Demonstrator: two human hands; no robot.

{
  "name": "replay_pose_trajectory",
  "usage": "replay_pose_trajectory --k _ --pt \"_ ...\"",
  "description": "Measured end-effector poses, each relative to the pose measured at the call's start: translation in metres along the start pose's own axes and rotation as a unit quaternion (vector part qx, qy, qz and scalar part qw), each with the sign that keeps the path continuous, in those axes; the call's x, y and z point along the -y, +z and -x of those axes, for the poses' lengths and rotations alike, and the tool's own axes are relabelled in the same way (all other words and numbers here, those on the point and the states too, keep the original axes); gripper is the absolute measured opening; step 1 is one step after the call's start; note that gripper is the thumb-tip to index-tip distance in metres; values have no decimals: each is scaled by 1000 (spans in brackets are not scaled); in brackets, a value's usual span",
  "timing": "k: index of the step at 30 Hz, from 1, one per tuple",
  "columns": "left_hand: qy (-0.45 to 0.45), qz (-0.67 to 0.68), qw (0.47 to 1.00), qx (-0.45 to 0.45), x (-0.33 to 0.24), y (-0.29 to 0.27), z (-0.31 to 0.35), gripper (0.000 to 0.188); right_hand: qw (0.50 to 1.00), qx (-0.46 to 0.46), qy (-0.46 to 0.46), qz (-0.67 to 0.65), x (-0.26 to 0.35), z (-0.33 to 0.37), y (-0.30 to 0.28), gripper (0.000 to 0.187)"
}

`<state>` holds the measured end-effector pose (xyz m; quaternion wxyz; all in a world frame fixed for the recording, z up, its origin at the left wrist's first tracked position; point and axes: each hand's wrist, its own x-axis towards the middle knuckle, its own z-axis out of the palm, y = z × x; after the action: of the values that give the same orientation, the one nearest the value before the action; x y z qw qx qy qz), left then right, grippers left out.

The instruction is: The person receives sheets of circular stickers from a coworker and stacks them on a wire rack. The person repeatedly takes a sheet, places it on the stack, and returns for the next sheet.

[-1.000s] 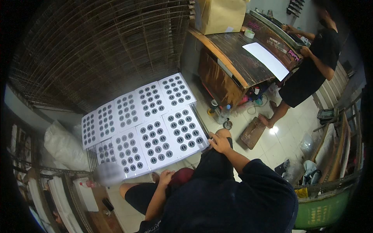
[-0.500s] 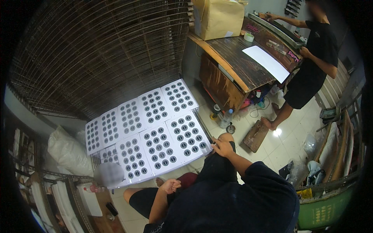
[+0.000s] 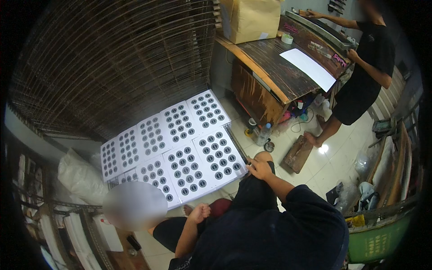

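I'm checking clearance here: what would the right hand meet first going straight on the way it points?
Most likely the right edge of the nearest printed sheet; the right hand points up-left toward it, though their difference in height is hard to judge.

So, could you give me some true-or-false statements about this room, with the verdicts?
1. White rectangular sheets printed with dark circles form two rows. True.
2. The bare left hand grips a clear plastic bottle. False: that hand is curled with nothing visible in it; the bottle stands on the pale tiled floor.
3. A long white sheet lies on the worn brown wooden table. True.
4. A rectangular brown wooden block sits on that table. False: it is on the floor.
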<state>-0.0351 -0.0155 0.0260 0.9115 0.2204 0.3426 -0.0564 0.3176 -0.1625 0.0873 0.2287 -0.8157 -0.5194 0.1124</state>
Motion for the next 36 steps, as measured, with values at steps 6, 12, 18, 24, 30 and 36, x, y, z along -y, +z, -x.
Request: replay_pose_trajectory --k 6,12,18,24,30,36 --pt "311 -261 803 -435 18 -51 -21 22 1000 -9 5 1 8 -1 -5 46" --pt "372 -398 787 -289 15 7 -9 9 1000 -7 11 7 12 -2 -8 45" --pt "248 -427 852 -172 20 0 -13 16 1000 9 26 8 9 0 -10 47" --pt "247 -401 868 -159 24 -10 -18 14 999 14 30 4 5 1 -6 47" --pt "195 -428 862 -191 13 5 -6 15 995 -46 9 -90 3 0 -10 41" --pt "323 -433 827 -156 20 2 -9 8 904 -343 158 -201 -56 -34 -46 27"
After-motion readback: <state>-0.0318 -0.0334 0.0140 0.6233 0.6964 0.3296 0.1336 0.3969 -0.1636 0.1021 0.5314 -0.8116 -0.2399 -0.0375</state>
